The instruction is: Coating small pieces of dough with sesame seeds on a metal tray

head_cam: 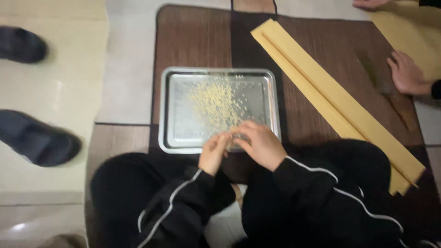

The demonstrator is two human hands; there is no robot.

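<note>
Your left hand and right hand met at the near edge of the metal tray, fingertips drawn together and touching. The fingers were curled and pinched over something small, but the blur hid what, so I cannot tell whether they gripped anything. The pale grains lay scattered just beyond your fingertips, thickest toward the middle of the tray, a few trailing right up under your fingers. The tray sat flat on a dark brown mat, which lay on a light tiled floor. Your black sleeves with white piping framed the hands from below. To the right of your right fingers, well apart, long folded sheets of yellow paper ran diagonally across the mat. Past them another person's hand rested flat on the mat. Far off to the left of your left fingers, two dark slippers stood on the floor.
</note>
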